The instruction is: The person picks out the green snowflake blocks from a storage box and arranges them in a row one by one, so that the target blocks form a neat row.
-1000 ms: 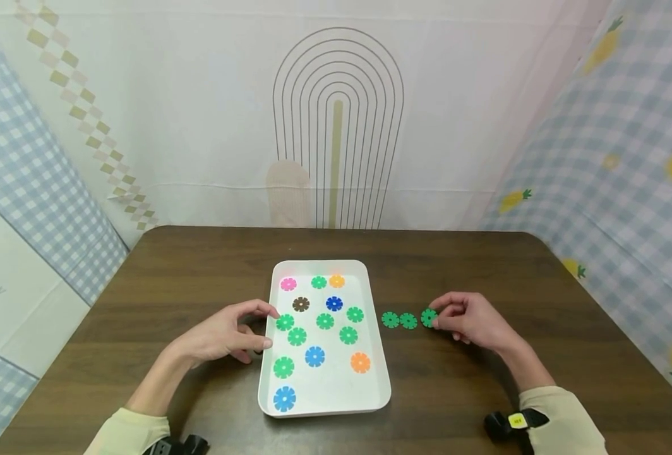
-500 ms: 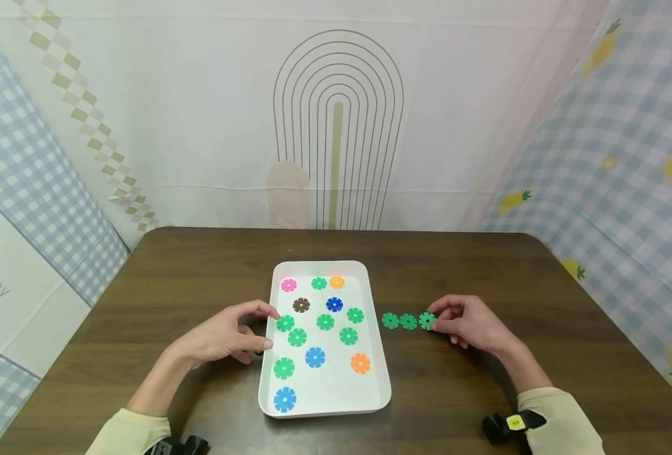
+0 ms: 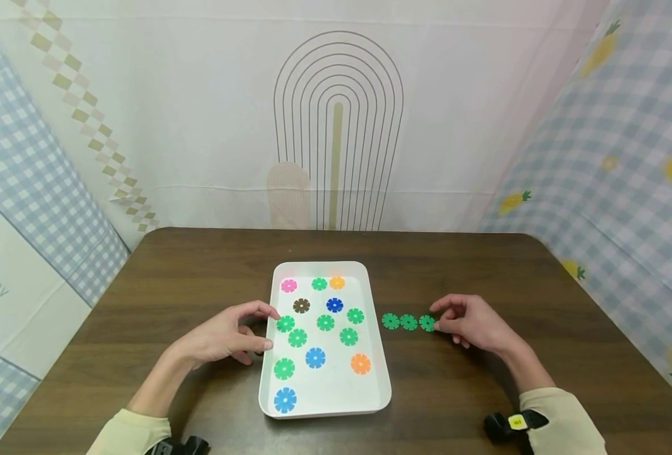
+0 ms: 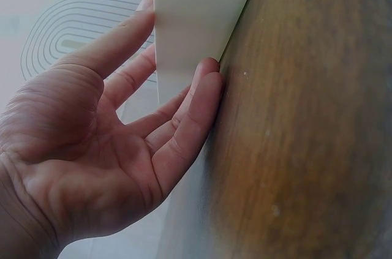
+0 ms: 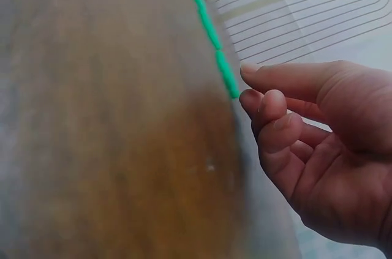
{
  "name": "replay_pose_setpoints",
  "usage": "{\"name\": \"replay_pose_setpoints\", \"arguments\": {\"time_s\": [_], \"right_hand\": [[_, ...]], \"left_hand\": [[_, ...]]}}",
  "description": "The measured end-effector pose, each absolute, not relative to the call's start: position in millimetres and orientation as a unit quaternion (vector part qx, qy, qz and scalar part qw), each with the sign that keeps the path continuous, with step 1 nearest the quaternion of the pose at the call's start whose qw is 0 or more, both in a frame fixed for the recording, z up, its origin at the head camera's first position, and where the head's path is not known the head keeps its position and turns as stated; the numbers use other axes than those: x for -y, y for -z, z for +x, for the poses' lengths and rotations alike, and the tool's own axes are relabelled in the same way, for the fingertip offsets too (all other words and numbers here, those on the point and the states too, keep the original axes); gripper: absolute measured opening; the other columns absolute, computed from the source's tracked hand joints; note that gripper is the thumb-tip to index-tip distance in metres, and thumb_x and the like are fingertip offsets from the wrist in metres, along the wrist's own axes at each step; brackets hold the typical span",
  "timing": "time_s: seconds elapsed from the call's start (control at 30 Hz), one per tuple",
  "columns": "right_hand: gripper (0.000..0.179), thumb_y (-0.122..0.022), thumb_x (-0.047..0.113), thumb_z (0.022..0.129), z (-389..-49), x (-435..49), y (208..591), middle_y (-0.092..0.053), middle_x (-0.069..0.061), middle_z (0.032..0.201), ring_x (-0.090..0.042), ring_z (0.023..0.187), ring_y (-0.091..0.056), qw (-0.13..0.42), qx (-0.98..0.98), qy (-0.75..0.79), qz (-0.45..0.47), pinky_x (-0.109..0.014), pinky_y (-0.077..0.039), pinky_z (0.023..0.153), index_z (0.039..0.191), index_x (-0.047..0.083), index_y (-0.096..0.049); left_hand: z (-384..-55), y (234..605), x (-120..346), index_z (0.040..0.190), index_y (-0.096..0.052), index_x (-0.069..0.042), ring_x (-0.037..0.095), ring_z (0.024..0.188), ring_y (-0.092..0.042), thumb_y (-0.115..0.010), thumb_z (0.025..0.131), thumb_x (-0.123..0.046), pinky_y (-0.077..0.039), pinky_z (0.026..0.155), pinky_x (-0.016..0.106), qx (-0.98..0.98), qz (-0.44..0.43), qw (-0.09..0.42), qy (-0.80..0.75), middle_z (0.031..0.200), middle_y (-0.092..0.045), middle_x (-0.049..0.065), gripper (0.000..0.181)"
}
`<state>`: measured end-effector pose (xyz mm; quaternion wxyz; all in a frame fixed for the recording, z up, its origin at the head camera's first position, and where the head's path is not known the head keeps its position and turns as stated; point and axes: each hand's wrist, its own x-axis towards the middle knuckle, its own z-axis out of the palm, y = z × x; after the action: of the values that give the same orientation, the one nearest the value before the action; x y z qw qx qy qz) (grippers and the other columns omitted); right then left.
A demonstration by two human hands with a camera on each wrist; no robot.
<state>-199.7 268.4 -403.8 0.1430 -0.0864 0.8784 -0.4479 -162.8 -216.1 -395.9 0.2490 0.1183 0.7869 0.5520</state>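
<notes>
My left hand (image 3: 219,335) holds the left side of a white tray (image 3: 364,395). In the left wrist view, its thumb and a finger (image 4: 131,81) reach the tray's rim, while other fingers lie against the outer wall. Right of the tray, three green notched disc pieces lie in a row: a left one (image 3: 390,321), a middle one (image 3: 408,322) and a right one (image 3: 427,323). They appear to touch edge to edge. My right hand (image 3: 475,322) hovers at the right disc's outer edge, thumb and forefinger parted, holding nothing.
Inside the tray lie more notched discs: several green, plus a pink one (image 3: 288,286), a brown one (image 3: 301,306), a dark blue one (image 3: 335,305), lighter blue ones (image 3: 315,358) and orange ones (image 3: 360,364). Everything stands on a brown wooden table (image 3: 211,259) before a printed cloth.
My right hand moved the third green disc left and down against the middle one, then its fingers parted from it and drew slightly right. The left hand and tray have stayed put.
</notes>
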Motion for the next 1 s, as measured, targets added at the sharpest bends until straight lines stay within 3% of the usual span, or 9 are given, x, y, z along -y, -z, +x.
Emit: {"name": "replay_pose_setpoints", "arguments": {"time_s": [0.3, 0.53, 1.0], "right_hand": [[0.036, -0.077, 0.015, 0.096, -194, -247, 371, -0.065, -0.011, 0.087, -0.017, 0.058, -0.055, 0.091, -0.891, 0.431, -0.111, -0.032, -0.05, 0.05, 0.128, 0.001, -0.067], [0.028, -0.079, 0.018, 0.095, -187, -205, 344, -0.066, -0.009, 0.088, -0.019, 0.058, -0.055, 0.077, -0.893, 0.416, -0.152, -0.031, -0.049, 0.05, 0.121, 0.011, -0.072], [0.023, -0.079, 0.016, 0.095, -180, -131, 342, -0.065, -0.008, 0.088, -0.024, 0.061, -0.058, 0.125, -0.861, 0.445, -0.215, -0.032, -0.055, 0.054, 0.117, 0.011, -0.074]], "left_hand": [[-162, 395, 215, 0.138, -0.058, -0.01, 0.024, 0.086, -0.067, -0.081, 0.094, -0.018, -0.062, 0.074, 0.043, -0.792, 0.112, 0.248, -0.546, 0.15, -0.044, 0.022, 0.051], [-163, 394, 215, 0.138, -0.058, -0.009, 0.023, 0.084, -0.067, -0.082, 0.094, -0.019, -0.062, 0.073, 0.042, -0.794, 0.114, 0.246, -0.545, 0.149, -0.044, 0.022, 0.05], [-163, 395, 216, 0.138, -0.058, -0.009, 0.023, 0.084, -0.066, -0.082, 0.094, -0.019, -0.062, 0.074, 0.043, -0.796, 0.121, 0.243, -0.541, 0.15, -0.043, 0.024, 0.051]]}}
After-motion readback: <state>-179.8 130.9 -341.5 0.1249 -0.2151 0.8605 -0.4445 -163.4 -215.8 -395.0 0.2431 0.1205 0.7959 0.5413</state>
